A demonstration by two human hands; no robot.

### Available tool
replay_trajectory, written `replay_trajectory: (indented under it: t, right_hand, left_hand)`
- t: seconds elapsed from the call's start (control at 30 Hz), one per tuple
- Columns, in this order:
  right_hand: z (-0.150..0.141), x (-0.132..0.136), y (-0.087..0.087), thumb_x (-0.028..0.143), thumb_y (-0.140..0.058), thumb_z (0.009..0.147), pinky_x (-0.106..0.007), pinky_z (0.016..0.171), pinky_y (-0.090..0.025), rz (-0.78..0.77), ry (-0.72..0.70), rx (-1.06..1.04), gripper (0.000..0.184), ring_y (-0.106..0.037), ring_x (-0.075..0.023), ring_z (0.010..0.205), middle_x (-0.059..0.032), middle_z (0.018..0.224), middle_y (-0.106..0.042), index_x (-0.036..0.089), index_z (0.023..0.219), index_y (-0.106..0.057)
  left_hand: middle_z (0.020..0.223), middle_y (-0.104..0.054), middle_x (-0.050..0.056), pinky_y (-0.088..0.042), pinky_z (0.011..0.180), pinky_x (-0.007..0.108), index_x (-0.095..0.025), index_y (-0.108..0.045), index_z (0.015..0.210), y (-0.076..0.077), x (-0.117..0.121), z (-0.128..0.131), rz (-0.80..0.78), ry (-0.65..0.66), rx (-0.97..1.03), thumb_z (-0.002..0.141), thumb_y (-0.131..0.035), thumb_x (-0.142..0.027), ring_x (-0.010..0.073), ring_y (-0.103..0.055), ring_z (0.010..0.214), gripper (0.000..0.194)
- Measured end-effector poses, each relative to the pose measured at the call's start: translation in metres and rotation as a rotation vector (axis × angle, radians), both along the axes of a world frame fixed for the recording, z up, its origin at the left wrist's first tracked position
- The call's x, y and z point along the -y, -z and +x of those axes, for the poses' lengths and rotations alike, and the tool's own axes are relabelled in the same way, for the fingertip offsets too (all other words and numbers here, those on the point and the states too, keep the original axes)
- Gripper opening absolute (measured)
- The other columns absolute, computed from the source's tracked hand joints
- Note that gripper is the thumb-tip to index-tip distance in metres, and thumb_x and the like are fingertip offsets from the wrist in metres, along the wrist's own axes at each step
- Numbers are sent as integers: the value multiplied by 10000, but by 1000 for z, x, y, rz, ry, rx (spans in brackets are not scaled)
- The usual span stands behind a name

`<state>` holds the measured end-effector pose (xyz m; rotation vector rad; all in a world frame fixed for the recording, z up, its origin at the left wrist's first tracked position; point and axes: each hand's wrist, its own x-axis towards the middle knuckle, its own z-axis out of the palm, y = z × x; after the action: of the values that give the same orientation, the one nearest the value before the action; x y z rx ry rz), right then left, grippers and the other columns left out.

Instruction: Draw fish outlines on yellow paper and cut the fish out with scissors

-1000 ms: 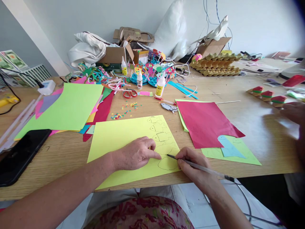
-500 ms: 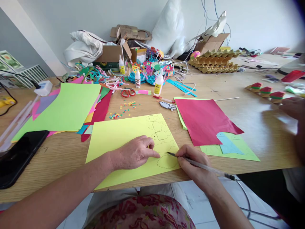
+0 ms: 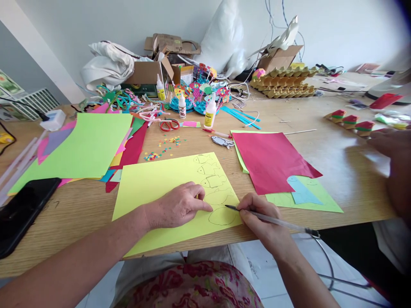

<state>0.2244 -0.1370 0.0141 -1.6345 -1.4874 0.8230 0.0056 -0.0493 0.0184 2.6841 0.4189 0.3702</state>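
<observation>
From where I stand, the yellow sheet [image 3: 147,184] lies a little askew on the wooden table [image 3: 192,143], close to the edge where the person sits. It is a bright lemon colour, plain across its left side, with a column of dark-lined fish drawings [image 3: 212,182] running down the right. The top ones are small, with eyes and tails; the third is bigger and banded across its body. The fourth shows partly beyond the fingers, and the lowest is a broad oval outline.

The left hand [image 3: 180,205] rests on the paper, one digit stretched out beside the drawings, the rest bent under — whether anything is tucked in there, I can't tell. The right hand [image 3: 261,220] pinches a clear-barrelled pen [image 3: 287,223] near its dark tip, which points just above that oval — touching or not, I can't make out.
</observation>
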Motion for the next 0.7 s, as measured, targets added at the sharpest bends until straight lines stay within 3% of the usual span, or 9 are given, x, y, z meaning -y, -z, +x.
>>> replay_trajectory:
  t: [0.37, 0.7]
  right_hand:
    - [-1, 0, 2, 184, -458, 681, -243, 457, -327, -7, -40, 38, 84, -420, -136, 494, 44, 520, -468, 219, 625, -509]
    - [0, -1, 2, 195, -487, 671, -244, 448, -297, -11, 17, -24, 70, -399, -130, 475, 48, 496, -450, 221, 614, -519]
  left_hand:
    - [843, -529, 61, -429, 754, 287, -193, -681, 1029, 0, 0, 0, -3, 3, 1, 802, -453, -1, 168, -501, 811, 374]
    - [848, -530, 62, -430, 759, 290, -194, -678, 1027, 1, 0, 0, 0, 5, 3, 804, -441, -6, 171, -496, 815, 376]
